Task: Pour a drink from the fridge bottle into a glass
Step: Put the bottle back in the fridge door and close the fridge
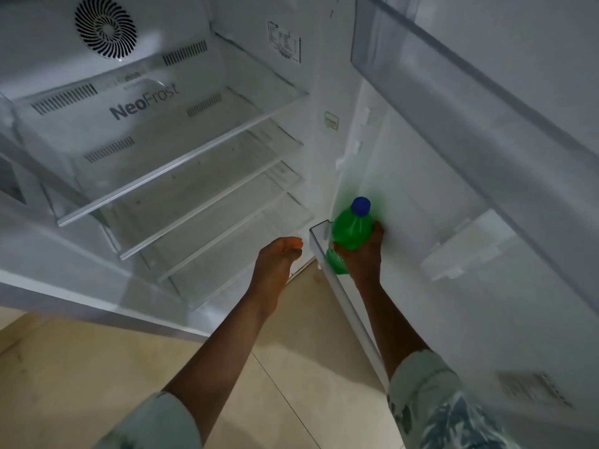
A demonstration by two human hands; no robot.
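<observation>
**taking the bottle out of the fridge door**

head view: the first step is in hand, fetching the drink. the green bottle [351, 230], its blue cap [360, 205] on, stands upright in the lower door shelf [319, 251], at the corner nearest the hinge. the right hand [363, 254] wraps its fingers round the bottle's body from the door side. the left hand [278, 259] hangs just beside the shelf's corner, fingers loosely bent, holding nothing.

next, i judge, the bottle must go straight up to get over the shelf's front rim before it swings out. the rim is the one thing in the way, and the upper door bin [405, 59] sits well above.

the inner fridge shelves [181, 170] hold nothing visible. tiled floor [291, 351] shows below. no glass is in view, so pouring is some way off.
</observation>
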